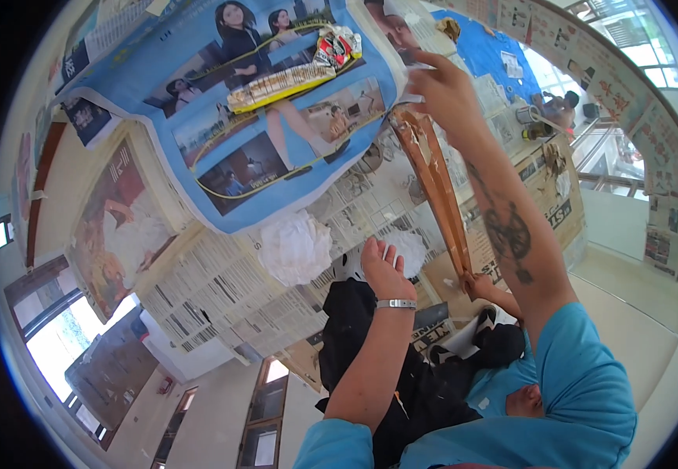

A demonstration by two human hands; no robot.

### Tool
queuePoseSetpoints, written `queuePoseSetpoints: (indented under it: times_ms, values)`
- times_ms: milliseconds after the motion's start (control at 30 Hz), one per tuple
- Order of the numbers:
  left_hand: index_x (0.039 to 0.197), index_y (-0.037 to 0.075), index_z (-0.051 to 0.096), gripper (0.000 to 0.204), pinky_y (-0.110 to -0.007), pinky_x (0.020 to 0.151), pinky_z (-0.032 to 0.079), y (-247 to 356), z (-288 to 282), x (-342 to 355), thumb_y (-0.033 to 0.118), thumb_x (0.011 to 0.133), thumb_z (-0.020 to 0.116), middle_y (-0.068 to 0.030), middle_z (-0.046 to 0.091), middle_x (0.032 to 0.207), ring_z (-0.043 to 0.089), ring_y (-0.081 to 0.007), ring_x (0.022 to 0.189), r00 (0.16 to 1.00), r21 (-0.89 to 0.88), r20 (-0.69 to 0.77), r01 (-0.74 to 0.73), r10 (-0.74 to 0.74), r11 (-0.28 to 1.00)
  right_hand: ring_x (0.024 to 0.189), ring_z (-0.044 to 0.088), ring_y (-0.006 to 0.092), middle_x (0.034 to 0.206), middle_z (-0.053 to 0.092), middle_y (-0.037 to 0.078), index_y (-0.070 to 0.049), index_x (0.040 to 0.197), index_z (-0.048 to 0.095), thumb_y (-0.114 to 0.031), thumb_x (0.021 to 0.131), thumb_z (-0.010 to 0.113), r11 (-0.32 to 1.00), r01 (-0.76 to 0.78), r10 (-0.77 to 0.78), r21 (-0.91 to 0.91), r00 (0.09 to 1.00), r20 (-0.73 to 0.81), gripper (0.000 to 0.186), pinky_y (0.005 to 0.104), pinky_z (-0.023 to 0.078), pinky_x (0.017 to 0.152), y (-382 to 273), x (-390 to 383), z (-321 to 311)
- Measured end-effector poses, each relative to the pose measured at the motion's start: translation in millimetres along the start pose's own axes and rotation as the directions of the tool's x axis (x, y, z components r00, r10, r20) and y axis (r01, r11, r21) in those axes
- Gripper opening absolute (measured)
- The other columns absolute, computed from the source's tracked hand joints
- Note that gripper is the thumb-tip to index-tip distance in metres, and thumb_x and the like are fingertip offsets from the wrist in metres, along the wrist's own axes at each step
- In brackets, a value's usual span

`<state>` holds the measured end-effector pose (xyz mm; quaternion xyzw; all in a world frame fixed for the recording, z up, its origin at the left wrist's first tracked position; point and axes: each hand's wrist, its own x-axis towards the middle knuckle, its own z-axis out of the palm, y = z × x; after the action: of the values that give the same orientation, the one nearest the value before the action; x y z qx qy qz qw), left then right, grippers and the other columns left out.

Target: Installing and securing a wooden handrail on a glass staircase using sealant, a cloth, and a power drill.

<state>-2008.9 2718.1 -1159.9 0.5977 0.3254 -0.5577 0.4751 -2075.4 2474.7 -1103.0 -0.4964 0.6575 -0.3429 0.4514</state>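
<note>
My right hand (442, 94) reaches up to the right edge of a blue printed poster (175, 109), its fingers bent but apart, at or near the paper. A torn yellow packet (280, 87) lies across the poster. Below my right hand, a long brown strip (433, 180) runs downward; another person's hand (480, 286) grips its lower end. My left hand (386, 270) is lower at centre, fingers loosely curved with nothing visible in them, between two crumpled white wads (292, 248) on newspaper.
Newspaper sheets (190, 305) cover the surfaces around me. A person in a blue shirt (503, 383) is close beside me at lower right. Another person (558, 109) is farther off near a blue sheet (472, 55). Windows (50, 336) show at the left.
</note>
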Motion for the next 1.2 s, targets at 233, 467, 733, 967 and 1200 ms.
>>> queuePoseSetpoints:
  times_ms: [233, 467, 733, 967, 1200]
  values:
    - [0.131, 0.015, 0.047, 0.048, -0.036, 0.094, 0.035, -28.4, 5.5, -1.0, 0.037, 0.09, 0.056, -0.0026, 0.049, 0.121, 0.048, -0.0179, 0.107, 1.0, 0.07, 0.004, 0.024, -0.025, 0.997, 0.095, 0.06, 0.038, 0.114, 0.06, 0.015, -0.016, 0.121, 0.062, -0.018, 0.083, 0.064, 0.425, 0.591, -0.587, -0.685, 0.756, 0.288, 0.038, 0.0442, 0.049, 0.084, 117.7, -48.1, -73.2]
    - [0.126, 0.01, 0.049, 0.044, -0.036, 0.094, 0.037, -60.4, 22.4, -4.1, 0.033, 0.09, 0.06, -0.0028, 0.052, 0.115, 0.049, -0.017, 0.102, 1.0, 0.151, 0.012, -0.014, 0.012, 0.988, 0.089, 0.06, 0.0314, 0.103, 0.057, 0.014, -0.026, 0.134, 0.052, -0.023, 0.086, 0.063, 0.307, 0.442, -0.342, -0.843, 0.878, 0.336, 0.049, 0.0404, 0.05, 0.076, 108.3, -51.6, -80.6]
    - [0.126, 0.011, 0.05, 0.046, -0.036, 0.095, 0.036, -92.7, 33.9, -4.2, 0.034, 0.089, 0.061, -0.0031, 0.051, 0.116, 0.048, -0.0172, 0.104, 0.997, 0.213, 0.061, -0.068, 0.056, 0.975, 0.07, 0.064, 0.0249, 0.086, 0.063, 0.011, -0.024, 0.139, 0.046, -0.033, 0.089, 0.056, 0.085, 0.478, -0.249, -0.874, 0.86, 0.446, 0.052, 0.0382, 0.05, 0.059, 131.2, -47.0, -102.0]
    - [0.145, 0.012, 0.035, 0.054, -0.039, 0.106, 0.03, -84.3, 77.0, 4.1, 0.035, 0.097, 0.046, -0.008, 0.034, 0.148, 0.039, -0.0227, 0.128, 0.891, 0.436, 0.402, -0.391, 0.213, 0.811, 0.08, 0.07, 0.0232, 0.09, 0.07, 0.007, -0.022, 0.141, 0.041, -0.02, 0.089, 0.054, 0.151, 0.419, 0.059, -0.896, 0.901, 0.431, 0.053, 0.0379, 0.048, 0.061, 125.1, -42.3, -105.2]
    - [0.15, 0.0, 0.019, 0.063, -0.04, 0.117, 0.012, -92.6, 111.1, 11.5, 0.037, 0.101, 0.035, -0.0168, 0.015, 0.157, 0.012, -0.0269, 0.146, 0.693, 0.483, 0.68, -0.668, 0.239, 0.566, 0.075, 0.069, 0.027, 0.081, 0.07, 0.01, -0.021, 0.149, 0.027, -0.027, 0.091, 0.055, 0.241, 0.414, 0.184, -0.878, 0.869, 0.46, 0.065, 0.0402, 0.049, 0.061, 136.3, -58.5, -124.1]
